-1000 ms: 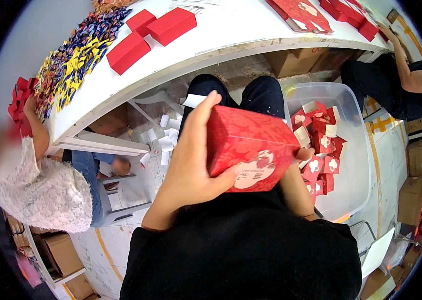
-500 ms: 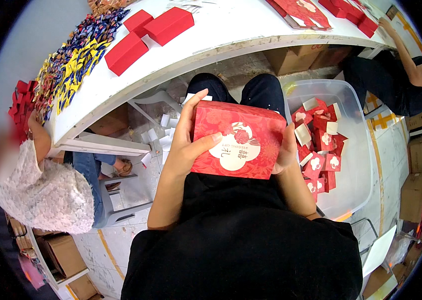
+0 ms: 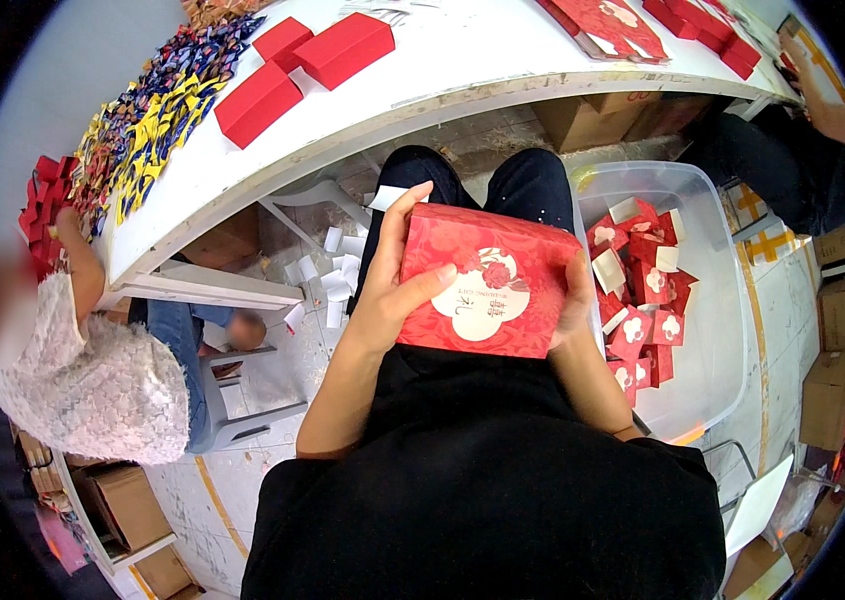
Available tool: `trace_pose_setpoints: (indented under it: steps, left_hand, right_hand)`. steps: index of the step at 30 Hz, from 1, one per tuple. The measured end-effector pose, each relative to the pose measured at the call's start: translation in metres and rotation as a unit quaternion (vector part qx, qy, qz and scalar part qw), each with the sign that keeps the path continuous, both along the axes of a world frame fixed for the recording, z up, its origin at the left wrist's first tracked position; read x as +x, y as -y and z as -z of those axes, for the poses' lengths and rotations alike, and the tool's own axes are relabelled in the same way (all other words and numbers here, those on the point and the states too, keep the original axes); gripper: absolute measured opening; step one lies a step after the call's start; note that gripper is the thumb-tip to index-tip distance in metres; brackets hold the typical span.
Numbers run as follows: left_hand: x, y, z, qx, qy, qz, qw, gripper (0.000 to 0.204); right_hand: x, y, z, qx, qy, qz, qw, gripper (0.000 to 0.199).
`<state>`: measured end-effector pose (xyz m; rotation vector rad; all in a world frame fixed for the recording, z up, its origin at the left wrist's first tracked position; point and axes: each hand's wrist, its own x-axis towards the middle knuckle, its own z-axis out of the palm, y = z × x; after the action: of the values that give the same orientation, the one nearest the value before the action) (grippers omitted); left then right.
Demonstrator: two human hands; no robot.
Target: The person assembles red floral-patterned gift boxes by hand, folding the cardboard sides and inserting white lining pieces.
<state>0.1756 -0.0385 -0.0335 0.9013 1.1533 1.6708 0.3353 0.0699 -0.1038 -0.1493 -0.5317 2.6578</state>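
Observation:
Between my two hands, above my lap, is a red gift box [image 3: 533, 290] with a floral pattern and a cream flower-shaped label. My left hand [image 3: 390, 290] wraps its left side, the thumb lying across the printed face and the fingers along the far edge. The right side is gripped by my right hand [image 3: 573, 308], whose fingers are partly hidden behind the box. Just right of my right hand, a clear plastic tub [image 3: 708, 390] holds a heap of small red boxes [image 3: 648, 285] with cream flower marks and pale flaps.
A curved white table [image 3: 413, 65] runs ahead, bearing plain red boxes [image 3: 348, 50] and a pile of colourful wrapped packets [image 3: 168, 110]. People sit at left and right. White paper scraps [image 3: 343, 275] litter the floor. Cardboard boxes [image 3: 828, 395] stand at far right.
The gift box and both my hands have shifted slightly right, with the grip kept. At the right, the other person's arm has moved.

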Motion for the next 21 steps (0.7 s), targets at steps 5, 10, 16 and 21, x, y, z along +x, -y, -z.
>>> trace_pose_setpoints:
  steps: [5, 10, 16, 21]
  left_hand:
    - [0.003, 0.001, 0.008, 0.028, -0.084, -0.173, 0.981, 0.060]
    - [0.002, 0.010, 0.012, -0.039, -0.286, -0.262, 0.921, 0.021]
    - [0.006, 0.005, 0.012, -0.006, -0.259, -0.278, 0.925, 0.018]
    - [0.004, 0.002, 0.015, 0.000, -0.313, -0.259, 0.913, 0.021]
  right_hand:
    - [-0.004, -0.004, 0.001, -0.028, -0.134, -0.020, 0.990, 0.073]
    - [-0.006, -0.006, -0.004, -0.010, -0.153, -0.010, 0.988, 0.072]
    - [-0.006, -0.007, 0.002, 0.012, -0.124, 0.014, 0.992, 0.073]
    - [-0.009, -0.005, 0.000, 0.005, -0.127, 0.007, 0.992, 0.074]
